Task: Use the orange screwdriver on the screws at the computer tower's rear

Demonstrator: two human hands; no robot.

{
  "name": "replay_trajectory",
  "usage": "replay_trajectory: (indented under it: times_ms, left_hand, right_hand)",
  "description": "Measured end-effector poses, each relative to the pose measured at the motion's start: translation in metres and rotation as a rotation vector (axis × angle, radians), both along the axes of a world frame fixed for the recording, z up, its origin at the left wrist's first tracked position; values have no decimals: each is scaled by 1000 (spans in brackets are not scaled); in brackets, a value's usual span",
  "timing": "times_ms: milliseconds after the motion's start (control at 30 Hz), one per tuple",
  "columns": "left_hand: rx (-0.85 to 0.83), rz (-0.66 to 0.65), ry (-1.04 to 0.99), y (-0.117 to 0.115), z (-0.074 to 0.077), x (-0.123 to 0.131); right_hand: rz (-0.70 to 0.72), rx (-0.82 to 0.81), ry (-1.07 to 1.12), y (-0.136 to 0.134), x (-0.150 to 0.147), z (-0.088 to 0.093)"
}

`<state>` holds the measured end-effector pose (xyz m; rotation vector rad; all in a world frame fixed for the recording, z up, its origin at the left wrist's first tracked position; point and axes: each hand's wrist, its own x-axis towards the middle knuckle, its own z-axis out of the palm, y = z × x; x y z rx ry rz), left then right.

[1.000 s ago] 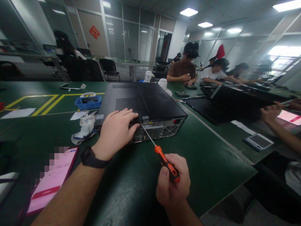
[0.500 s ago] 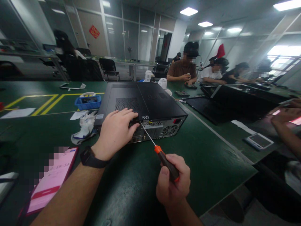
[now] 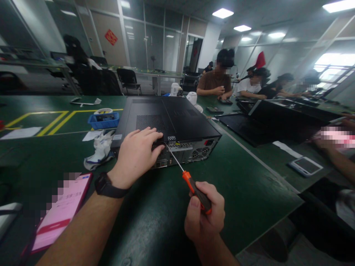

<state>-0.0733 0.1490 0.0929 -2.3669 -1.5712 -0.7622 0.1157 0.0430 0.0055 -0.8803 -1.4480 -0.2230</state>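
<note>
A black desktop computer case [image 3: 185, 120] lies on its side on the green table, its rear panel with a fan grille facing me. My left hand [image 3: 140, 151] rests on the near top edge of the case, fingers stretched out over the vented cover and thumb lower, beside the screwdriver's tip. My right hand [image 3: 206, 210] is wrapped round the orange and dark handle of a screwdriver [image 3: 191, 181]. Its thin shaft runs up and left to the rear edge of the case, close to my left thumb. What the tip touches is too small to make out.
White gloves [image 3: 101, 149] and a blue bin [image 3: 104, 120] sit left of the case. A pink-screened phone [image 3: 62, 214] lies near my left forearm. To the right are an opened black case [image 3: 291, 116] and a handheld device [image 3: 305, 166]. Co-workers sit at the back and right.
The screwdriver handle has turned about its axis, showing more orange stripe. Both my hands stay in nearly the same place. At the far right, a co-worker's hand and pink-screened phone have shifted.
</note>
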Motion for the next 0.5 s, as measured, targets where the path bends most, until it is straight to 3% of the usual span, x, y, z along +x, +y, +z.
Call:
replay_trajectory:
  times_ms: [100,300,500]
  left_hand:
    - [-2,8,-2,0,0,0]
    - [-5,6,-3,0,-1,0]
    - [-1,-2,-5,0,0,0]
  right_hand:
    - [-13,9,-9,0,0,0]
    - [-176,-63,16,-4,1,-14]
    - [-24,-10,8,-1,1,-8]
